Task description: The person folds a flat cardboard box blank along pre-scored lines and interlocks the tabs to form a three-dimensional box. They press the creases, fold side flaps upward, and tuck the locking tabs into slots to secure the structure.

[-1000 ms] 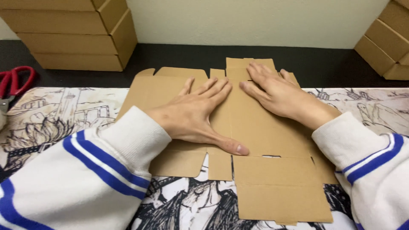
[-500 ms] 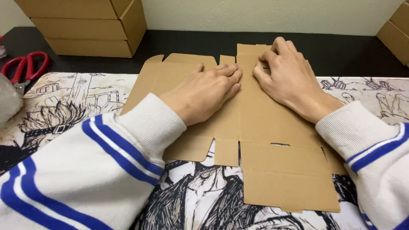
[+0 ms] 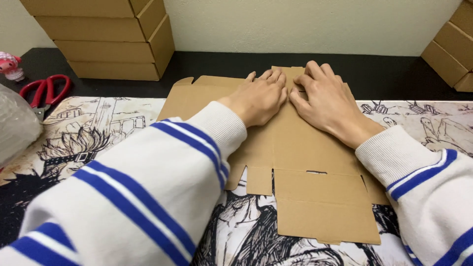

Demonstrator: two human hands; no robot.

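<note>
- Cardboard: flat brown die-cut box blank (image 3: 300, 162) lying unfolded on a black-and-white comic-print desk mat (image 3: 98, 133), flaps spread out to the sides and toward the person.
- Left hand (image 3: 258, 98) palm down on the upper middle of the blank, fingers straight and held close together, pointing away from the person, pressing flat; grips nothing.
- Right hand (image 3: 327, 101) palm down just beside the left, fingers a bit curled and close together, tips at the far edge of the blank near a small raised tab; thumb angled toward the left hand, nearly touching it. Can't tell whether the fingertips hook the far edge.
- Both arms in white knit sleeves with blue stripes (image 3: 148, 197); the left sleeve covers part of the blank's left side.
- Near flaps of the blank lie flat toward the person, with slots cut between them.
- Red-handled scissors (image 3: 47, 91) on the black desk at far left, well apart from the hands.
- Small pink-and-white figurine (image 3: 11, 65) behind the scissors.
- Clear crumpled plastic bag (image 3: 17, 123) at the left edge.
- Stack of folded brown cardboard boxes (image 3: 108, 39) at back left against the wall; another stack of the same boxes (image 3: 456, 44) at back right, partly cut off.
</note>
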